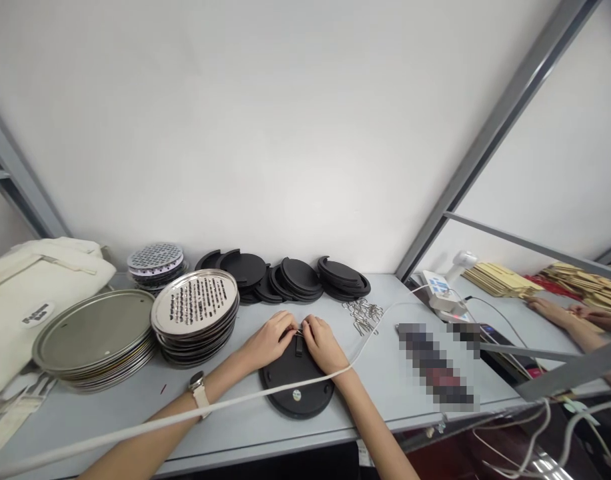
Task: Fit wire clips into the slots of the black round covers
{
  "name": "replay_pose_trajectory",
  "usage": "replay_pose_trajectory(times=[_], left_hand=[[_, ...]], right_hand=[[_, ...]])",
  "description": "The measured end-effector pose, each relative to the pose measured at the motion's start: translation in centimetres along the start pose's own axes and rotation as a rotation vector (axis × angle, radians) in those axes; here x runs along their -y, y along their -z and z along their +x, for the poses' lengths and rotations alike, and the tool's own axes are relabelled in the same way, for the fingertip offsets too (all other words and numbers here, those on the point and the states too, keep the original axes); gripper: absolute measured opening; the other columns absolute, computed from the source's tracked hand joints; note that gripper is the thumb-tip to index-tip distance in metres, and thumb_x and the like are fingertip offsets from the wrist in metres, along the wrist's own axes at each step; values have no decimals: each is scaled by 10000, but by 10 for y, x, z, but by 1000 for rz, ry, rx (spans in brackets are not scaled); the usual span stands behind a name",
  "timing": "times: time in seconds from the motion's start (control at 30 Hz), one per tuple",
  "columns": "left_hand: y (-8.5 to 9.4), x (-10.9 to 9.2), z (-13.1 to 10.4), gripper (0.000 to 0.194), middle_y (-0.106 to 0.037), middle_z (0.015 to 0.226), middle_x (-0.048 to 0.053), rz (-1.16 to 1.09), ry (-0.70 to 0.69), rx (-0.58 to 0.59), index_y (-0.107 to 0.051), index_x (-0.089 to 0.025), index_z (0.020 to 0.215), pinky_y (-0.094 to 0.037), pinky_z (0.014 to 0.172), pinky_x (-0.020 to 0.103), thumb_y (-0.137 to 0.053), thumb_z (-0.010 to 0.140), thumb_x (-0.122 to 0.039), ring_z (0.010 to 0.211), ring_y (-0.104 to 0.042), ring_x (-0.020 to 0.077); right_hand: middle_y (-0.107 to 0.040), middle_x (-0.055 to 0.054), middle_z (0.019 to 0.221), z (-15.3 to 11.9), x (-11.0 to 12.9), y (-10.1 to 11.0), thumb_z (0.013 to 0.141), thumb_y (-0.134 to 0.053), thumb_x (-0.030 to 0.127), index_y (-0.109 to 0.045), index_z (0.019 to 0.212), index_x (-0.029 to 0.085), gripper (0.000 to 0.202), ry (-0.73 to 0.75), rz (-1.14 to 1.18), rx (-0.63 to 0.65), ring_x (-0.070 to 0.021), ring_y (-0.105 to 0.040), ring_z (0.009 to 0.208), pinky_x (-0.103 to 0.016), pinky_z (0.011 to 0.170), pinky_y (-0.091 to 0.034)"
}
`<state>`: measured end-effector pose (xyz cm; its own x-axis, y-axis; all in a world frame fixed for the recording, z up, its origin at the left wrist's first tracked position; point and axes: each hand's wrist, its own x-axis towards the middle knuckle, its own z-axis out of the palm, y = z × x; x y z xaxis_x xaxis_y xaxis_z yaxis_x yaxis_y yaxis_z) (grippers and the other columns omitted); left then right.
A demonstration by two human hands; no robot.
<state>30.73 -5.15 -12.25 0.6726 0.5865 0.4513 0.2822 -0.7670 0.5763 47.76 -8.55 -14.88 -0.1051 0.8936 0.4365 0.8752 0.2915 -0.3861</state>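
A round black disc (298, 393) with a small round sticker lies on the table in front of me. My left hand (271, 341) is closed in a pinch at the disc's far edge, beside a short raised slot. My right hand (324, 343) pinches from the other side, its fingertips nearly meeting the left ones. Between the fingertips shows a thin metal wire hook (299, 331), mostly covered by the fingers. A heap of similar wire hooks (363, 315) lies beyond my right hand.
Black discs (298, 275) are piled by the wall. Left stand stacks of perforated metal plates (200, 300), metal lids (98, 330) and a white bag (50, 280). A white cable (235, 402) crosses above my forearms. A power strip (438, 293) and a co-worker's hands (553, 312) are right.
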Motion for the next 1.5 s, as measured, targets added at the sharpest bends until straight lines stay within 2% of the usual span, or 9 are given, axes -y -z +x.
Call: replay_pose_trajectory(times=[0.27,0.43,0.73,1.0,1.17,1.3,1.5], left_hand=[[2,0,0,125,-514,845,11,15,-16,38,-483,-177,816,-413,776,285,-408,905,-129,835,-495,153],[3,-1,0,147,-514,846,16,42,-22,57,-489,-173,811,-419,771,281,-397,921,-140,836,-494,151],[2,8,-2,178,-521,830,14,56,-63,100,-527,-167,827,-417,755,268,-389,939,-158,807,-508,140],[3,4,-1,172,-533,807,7,47,-55,85,-542,-164,798,-409,748,255,-422,916,-127,793,-515,136],[2,-1,0,141,-543,805,6,58,-39,31,-550,-164,801,-405,754,253,-455,894,-116,814,-517,142],[1,-1,-1,157,-537,791,11,64,-43,15,-556,-161,783,-409,740,254,-453,898,-130,799,-511,145],[-1,2,0,183,-549,814,27,25,-82,34,-576,-165,805,-424,759,273,-435,921,-160,807,-514,153]], right_hand=[[-558,-40,711,0,0,1,956,-273,211,-492,779,181,284,13,-34,13,-168,-535,681,-272,671,-395],[-583,-49,768,0,3,3,971,-298,250,-505,821,178,265,26,-24,22,-171,-557,743,-274,718,-395],[-566,-53,784,0,1,1,958,-268,173,-503,834,172,266,47,-64,49,-170,-531,739,-276,716,-383],[-566,-57,810,-2,0,0,962,-278,172,-513,887,164,246,33,-64,62,-177,-535,765,-280,724,-391],[-569,-53,796,-2,1,2,966,-287,175,-526,878,166,255,23,-88,56,-178,-530,751,-279,716,-393],[-584,-55,761,-2,3,5,977,-309,230,-550,799,178,304,33,-112,49,-180,-532,733,-278,714,-386],[-628,-78,753,-3,7,6,985,-311,361,-609,798,160,405,-101,-103,56,-186,-568,768,-275,758,-384]])
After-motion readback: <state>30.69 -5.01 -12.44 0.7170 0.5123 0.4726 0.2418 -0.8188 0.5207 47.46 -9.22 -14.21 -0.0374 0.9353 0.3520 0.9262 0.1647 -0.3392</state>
